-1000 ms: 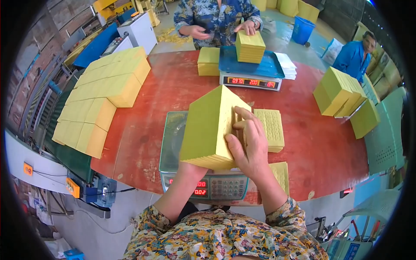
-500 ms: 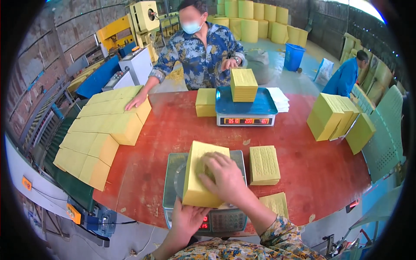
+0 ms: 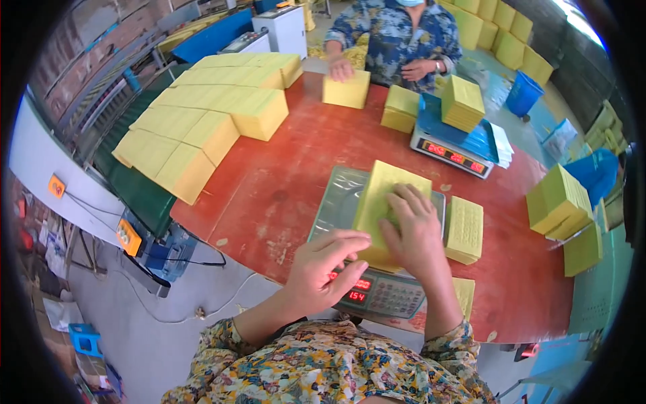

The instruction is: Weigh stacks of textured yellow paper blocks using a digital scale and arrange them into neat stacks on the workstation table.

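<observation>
A thick stack of yellow embossed paper (image 3: 377, 202) rests on the plate of the near digital scale (image 3: 336, 195). My right hand (image 3: 412, 232) lies over the top of this stack, fingers stretched out and thumb apart. Just left of the stack's front end is my left hand (image 3: 326, 269), its fingers bent loosely and its thumb apart, holding nothing. It partly covers the lit red display (image 3: 356, 295); whether its fingertips touch the paper I cannot tell. Right beside the scale lies a smaller yellow paper stack (image 3: 464, 229), and another (image 3: 464, 293) is partly behind my right forearm.
Across the red table (image 3: 269, 202), a person in camouflage (image 3: 404, 40) has a hand on a yellow block (image 3: 346, 90). A second scale (image 3: 452, 156) bears a paper stack. Many yellow blocks (image 3: 202, 114) cover the left side; more sheets (image 3: 558, 202) stand at the right.
My left hand has come off the stack's lower end, and the stack now sits flat on the scale. The co-worker has slid a block away from the left pile. My view has turned left and down.
</observation>
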Demonstrator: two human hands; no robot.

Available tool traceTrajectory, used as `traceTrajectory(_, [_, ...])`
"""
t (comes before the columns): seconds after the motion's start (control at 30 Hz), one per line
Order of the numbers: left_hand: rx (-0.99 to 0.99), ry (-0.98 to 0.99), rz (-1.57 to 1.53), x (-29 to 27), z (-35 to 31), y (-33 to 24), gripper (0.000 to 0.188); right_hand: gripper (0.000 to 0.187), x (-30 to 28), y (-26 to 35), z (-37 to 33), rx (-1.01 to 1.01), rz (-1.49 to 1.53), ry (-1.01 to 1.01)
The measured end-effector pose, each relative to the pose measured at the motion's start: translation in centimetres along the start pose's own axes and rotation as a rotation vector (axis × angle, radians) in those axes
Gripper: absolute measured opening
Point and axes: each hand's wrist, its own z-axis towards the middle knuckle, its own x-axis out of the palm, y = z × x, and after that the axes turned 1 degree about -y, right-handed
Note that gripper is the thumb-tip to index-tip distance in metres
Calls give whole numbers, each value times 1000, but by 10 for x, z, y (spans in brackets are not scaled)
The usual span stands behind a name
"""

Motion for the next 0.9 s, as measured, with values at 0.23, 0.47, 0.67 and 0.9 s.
traceTrajectory(0.23, [25, -31, 181, -94, -11, 75, 17, 32, -2, 80, 22, 27, 157, -144])
traceTrajectory(0.47, [-333, 10, 347, -233, 40, 201, 35, 27, 105, 168, 65, -26, 472, -66])
traceTrajectory(0.67, [-311, 101, 687, -302, 131, 324, 66, 23, 178, 203, 85, 103, 532, -95])
traceTrajectory(0.9, [-120, 148, 996, -314, 231, 428, 71, 22, 218, 205, 101, 249, 551, -57])
